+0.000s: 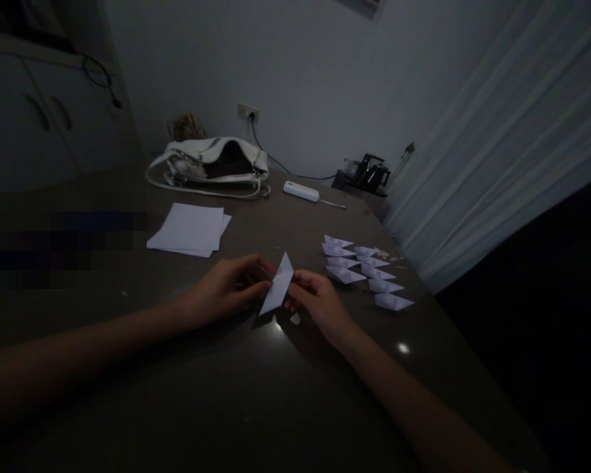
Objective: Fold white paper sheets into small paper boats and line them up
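Note:
Both of my hands hold one folded white paper piece [278,286], a pointed diamond shape, just above the dark table [226,394]. My left hand [226,289] pinches its left edge with curled fingers. My right hand [315,299] grips its right edge, fingers closed. To the right of my right hand lie several finished folded paper boats [362,269] in two rows. A small stack of flat white paper sheets [190,230] lies beyond my left hand.
A white handbag [211,164] sits at the table's back, by a wall socket [247,112] with a cable. A white oblong device [301,191] and a black gadget [367,174] lie at the back right. White curtains [497,151] hang right of the table edge.

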{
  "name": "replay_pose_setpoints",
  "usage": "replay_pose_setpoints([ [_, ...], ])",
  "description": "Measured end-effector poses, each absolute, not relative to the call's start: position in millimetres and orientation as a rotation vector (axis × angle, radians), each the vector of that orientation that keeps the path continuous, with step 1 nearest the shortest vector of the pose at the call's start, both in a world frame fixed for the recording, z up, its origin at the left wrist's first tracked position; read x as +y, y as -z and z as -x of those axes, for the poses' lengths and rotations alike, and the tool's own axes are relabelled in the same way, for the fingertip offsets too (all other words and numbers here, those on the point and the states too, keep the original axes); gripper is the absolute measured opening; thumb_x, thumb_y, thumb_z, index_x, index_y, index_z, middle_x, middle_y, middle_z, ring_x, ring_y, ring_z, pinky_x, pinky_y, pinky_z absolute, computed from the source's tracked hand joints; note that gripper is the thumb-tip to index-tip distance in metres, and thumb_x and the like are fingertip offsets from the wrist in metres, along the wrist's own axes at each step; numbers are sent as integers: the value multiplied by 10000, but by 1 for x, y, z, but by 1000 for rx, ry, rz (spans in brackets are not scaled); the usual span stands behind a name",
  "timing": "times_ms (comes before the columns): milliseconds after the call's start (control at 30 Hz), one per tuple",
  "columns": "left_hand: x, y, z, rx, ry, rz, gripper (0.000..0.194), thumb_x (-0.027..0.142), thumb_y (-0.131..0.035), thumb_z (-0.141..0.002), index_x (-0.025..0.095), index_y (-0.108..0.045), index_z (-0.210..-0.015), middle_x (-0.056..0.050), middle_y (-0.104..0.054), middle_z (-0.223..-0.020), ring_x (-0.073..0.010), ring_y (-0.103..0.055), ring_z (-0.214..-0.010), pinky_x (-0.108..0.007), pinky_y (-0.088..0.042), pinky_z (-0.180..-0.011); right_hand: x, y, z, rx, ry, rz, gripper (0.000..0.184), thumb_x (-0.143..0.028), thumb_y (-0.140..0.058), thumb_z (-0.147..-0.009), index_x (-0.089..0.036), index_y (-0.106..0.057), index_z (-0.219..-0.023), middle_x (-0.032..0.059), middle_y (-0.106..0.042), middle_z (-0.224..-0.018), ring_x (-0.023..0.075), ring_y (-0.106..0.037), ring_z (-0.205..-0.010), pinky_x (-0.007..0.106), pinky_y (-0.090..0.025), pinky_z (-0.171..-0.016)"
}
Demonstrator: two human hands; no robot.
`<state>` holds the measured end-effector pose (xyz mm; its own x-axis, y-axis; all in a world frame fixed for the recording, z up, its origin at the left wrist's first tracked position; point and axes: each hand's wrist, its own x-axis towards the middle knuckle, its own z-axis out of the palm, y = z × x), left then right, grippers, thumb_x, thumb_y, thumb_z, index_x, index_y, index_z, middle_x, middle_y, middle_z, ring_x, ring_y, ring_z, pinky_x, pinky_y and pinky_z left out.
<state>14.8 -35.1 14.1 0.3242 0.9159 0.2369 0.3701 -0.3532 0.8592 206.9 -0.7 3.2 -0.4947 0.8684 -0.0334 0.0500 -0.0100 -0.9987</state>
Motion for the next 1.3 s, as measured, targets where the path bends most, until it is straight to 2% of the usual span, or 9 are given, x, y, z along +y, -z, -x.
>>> replay_pose_setpoints([
  [167, -33, -12, -15, 1143, -989, -1848, 235, 366, -549, -842, 166, -585, -960, -53, -666, -901, -202, -625, -839, -345, -520, -759, 0, -3, -208, -1552, -1631, 963, 209, -325, -633, -757, -152, -630, -875, 8, -615, -718, 65, -520, -533, 191, -379, -486],
  [400, -36, -15, -14, 1159, -978, -1990, 225, 354, -547, -843, 157, -612, -929, -43, -659, -846, -173, -605, -738, -292, -497, -668, -1, -4, -208, -1624, -1636, 938, 211, -332, -647, -740, -154, -629, -852, 0, -608, -700, 64, -511, -521, 192, -391, -476],
  [600, -37, -17, -12, 1118, -942, -2061, 243, 329, -526, -862, 172, -628, -1018, -36, -665, -874, -174, -599, -759, -287, -482, -686, 0, -1, -210, -1648, -1633, 894, 215, -303, -656, -722, -151, -619, -871, 2, -615, -720, 67, -523, -521, 198, -402, -478],
  [900, -35, -14, -11, 1055, -894, -2072, 255, 322, -568, -844, 176, -637, -1042, -27, -645, -865, -165, -569, -744, -261, -447, -667, 1, 0, -209, -1668, -1634, 893, 244, -298, -684, -704, -147, -618, -883, 14, -627, -736, 79, -529, -534, 198, -401, -478],
  [1133, -33, -13, -9, 999, -891, -2226, 216, 306, -633, -809, 177, -631, -982, 0, -526, -826, -137, -518, -734, -224, -420, -643, 1, 2, -208, -1773, -1627, 874, 284, -326, -737, -657, -147, -630, -850, 3, -622, -707, 91, -545, -551, 191, -410, -482],
  [1300, -34, -14, -10, 958, -896, -2251, 129, 285, -623, -823, 166, -639, -869, -17, -522, -859, -147, -535, -771, -240, -434, -664, 0, 2, -208, -1827, -1621, 795, 269, -323, -736, -664, -151, -647, -852, 11, -634, -730, 96, -551, -583, 191, -410, -502],
])
